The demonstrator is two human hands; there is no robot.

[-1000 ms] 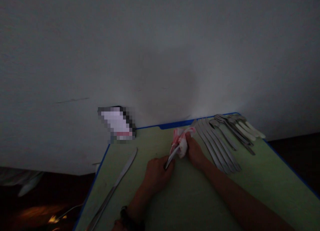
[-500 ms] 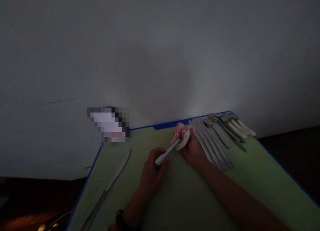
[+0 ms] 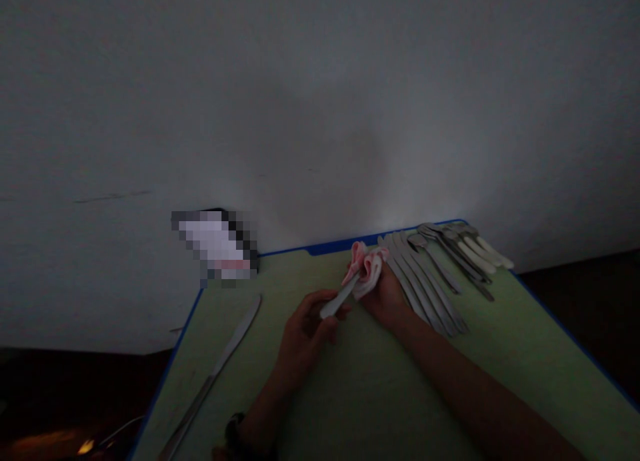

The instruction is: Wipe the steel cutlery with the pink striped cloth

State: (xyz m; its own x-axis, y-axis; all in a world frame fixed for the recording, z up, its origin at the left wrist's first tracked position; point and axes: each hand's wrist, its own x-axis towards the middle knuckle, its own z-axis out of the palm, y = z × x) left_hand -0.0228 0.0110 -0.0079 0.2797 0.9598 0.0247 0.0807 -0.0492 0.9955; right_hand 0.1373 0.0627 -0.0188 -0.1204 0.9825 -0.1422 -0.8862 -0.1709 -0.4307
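Note:
My left hand point(image 3: 307, 331) has its fingers and thumb closed around the near end of a pale, smooth-handled piece of cutlery point(image 3: 336, 302). The other end of that cutlery is wrapped in a folded pink and white cloth point(image 3: 369, 278), so its kind is hidden. Gripping the cloth around it is my right hand point(image 3: 385, 298), on the upper right side. Just right of this hand, several table knives point(image 3: 425, 288) lie side by side on the green tabletop point(image 3: 360, 394).
Spoons point(image 3: 440, 271) and white-handled cutlery point(image 3: 483, 251) lie farther right. At the left, what looks like two overlapping knives point(image 3: 215, 374) rest on the table. A blurred-out phone-like object point(image 3: 215, 244) leans at the back left corner. A wall point(image 3: 320, 114) stands behind.
My left fingers have shifted along the handle and loosened a little, and its near end has moved slightly up and right. My right hand and the cloth have barely moved.

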